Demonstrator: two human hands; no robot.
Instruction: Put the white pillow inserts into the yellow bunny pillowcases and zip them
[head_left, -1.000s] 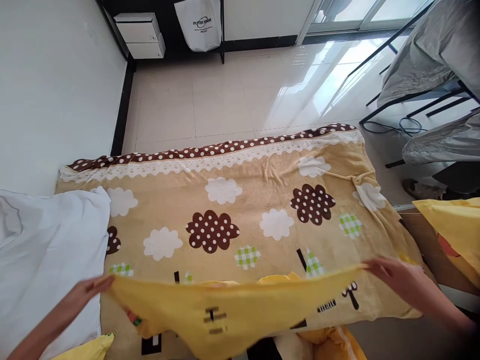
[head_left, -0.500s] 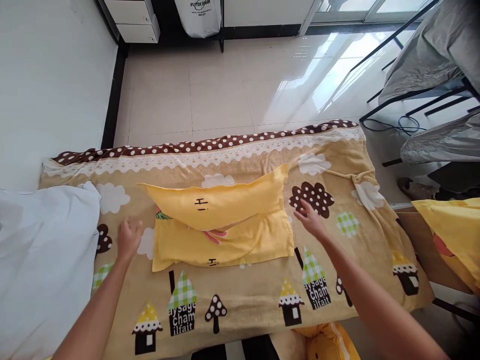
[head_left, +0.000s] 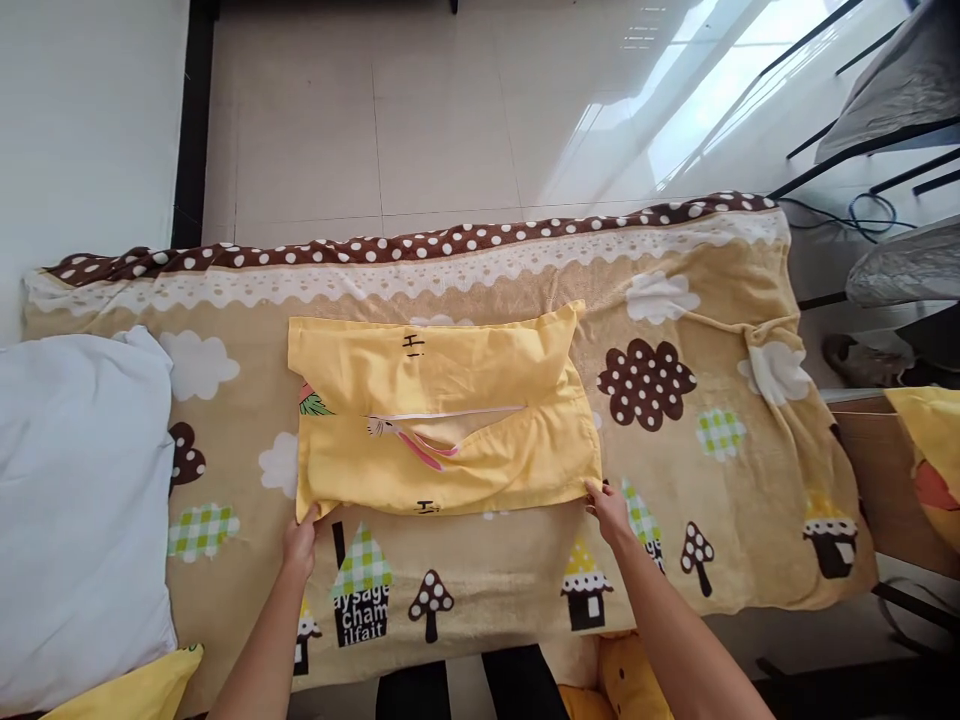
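Observation:
A yellow pillowcase point(head_left: 450, 470) with "Hi" lettering and a printed rabbit lies across the middle of the blanket point(head_left: 495, 580), its far part folded over toward me. Its near left corner is pinched by my left hand point(head_left: 301, 543), fingers closed. My right hand point(head_left: 609, 512) grips the near right corner between thumb and fingers. The far right corner stands up a little, and creases run across the middle.
On the left lies a white pillow point(head_left: 82, 500), with another yellow cloth point(head_left: 135, 690) below it. More yellow fabric point(head_left: 930, 450) sits at the right edge. Grey-covered, metal-framed furniture point(head_left: 900, 90) stands at the upper right, beyond the tiled floor point(head_left: 435, 120).
Both hands have come nearer to me and inward, closing on the pillowcase's near corners. The pillowcase's far left corner has shifted, and its folded part lies flatter. The view has tilted down.

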